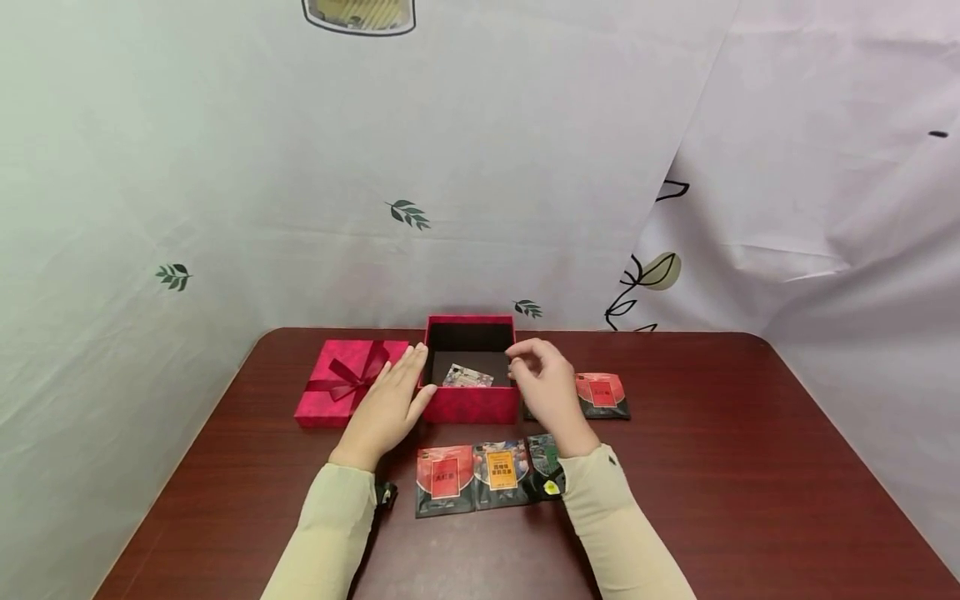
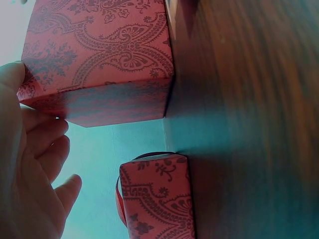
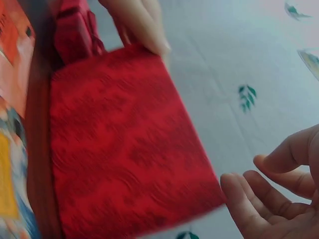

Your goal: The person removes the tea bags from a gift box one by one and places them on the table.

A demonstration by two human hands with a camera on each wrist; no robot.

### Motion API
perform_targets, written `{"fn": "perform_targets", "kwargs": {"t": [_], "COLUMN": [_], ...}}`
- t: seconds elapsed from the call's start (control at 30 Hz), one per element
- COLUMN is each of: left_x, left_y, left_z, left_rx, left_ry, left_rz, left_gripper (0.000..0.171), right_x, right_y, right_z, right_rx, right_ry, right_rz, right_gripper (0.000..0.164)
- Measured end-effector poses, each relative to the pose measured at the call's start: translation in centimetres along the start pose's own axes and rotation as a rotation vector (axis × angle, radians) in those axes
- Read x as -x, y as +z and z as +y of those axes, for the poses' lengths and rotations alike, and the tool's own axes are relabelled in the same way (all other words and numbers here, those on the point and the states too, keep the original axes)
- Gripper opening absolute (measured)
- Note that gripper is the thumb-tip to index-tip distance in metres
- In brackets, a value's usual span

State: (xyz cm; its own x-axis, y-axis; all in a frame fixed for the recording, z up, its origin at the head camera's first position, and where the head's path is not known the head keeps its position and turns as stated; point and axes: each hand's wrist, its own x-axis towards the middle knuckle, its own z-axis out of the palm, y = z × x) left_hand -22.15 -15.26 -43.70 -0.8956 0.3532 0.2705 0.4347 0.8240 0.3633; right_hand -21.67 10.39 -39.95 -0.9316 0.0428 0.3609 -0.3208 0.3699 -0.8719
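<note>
A red patterned gift box (image 1: 471, 406) stands uncovered at the back middle of the table, with a dark inside. A small printed card or packet (image 1: 467, 376) lies in it. My left hand (image 1: 386, 412) is at the box's left side with fingers extended, and its thumb reaches the near left corner; in the left wrist view the thumb (image 2: 12, 74) touches the box's edge. Over the right rim hovers my right hand (image 1: 547, 392), fingers loosely bent, nothing between them. Its fingertips (image 3: 230, 183) come right up to the box corner in the right wrist view.
Left of the box lies its red lid (image 1: 322, 408) with a dark red ribbon bow. In front are a red sachet (image 1: 445, 479), a floral one with a yellow label (image 1: 501, 475) and a green-black one (image 1: 546, 467). Another red sachet (image 1: 602, 394) lies right of the box.
</note>
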Motion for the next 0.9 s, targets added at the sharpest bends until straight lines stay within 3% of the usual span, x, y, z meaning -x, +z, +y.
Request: {"fn": "perform_targets", "kwargs": {"t": [0.2,0.33,0.53,0.67,0.9], "left_x": [0.1,-0.1,0.0,0.1,0.0], "left_y": [0.2,0.1,0.1,0.0,0.1], "left_z": [0.0,0.0,-0.1,0.0,0.0], "left_rx": [0.0,0.005,0.008,0.011,0.014], "left_ry": [0.007,0.008,0.014,0.012,0.019], "left_rz": [0.001,0.013,0.017,0.017,0.024], "left_gripper": [0.07,0.069,0.069,0.069,0.069], "right_x": [-0.1,-1.4,-3.7,-4.8,-5.9], "right_y": [1.8,2.6,4.0,4.7,6.1], "right_z": [-0.2,-0.5,-0.7,-0.7,-0.2], "right_rx": [0.041,0.17,0.354,0.386,0.404], "right_ry": [-0.02,-0.044,-0.06,-0.013,0.109], "right_rz": [-0.122,-0.21,-0.404,-0.478,-0.525], "right_gripper": [0.015,0.016,0.02,0.024,0.024]}}
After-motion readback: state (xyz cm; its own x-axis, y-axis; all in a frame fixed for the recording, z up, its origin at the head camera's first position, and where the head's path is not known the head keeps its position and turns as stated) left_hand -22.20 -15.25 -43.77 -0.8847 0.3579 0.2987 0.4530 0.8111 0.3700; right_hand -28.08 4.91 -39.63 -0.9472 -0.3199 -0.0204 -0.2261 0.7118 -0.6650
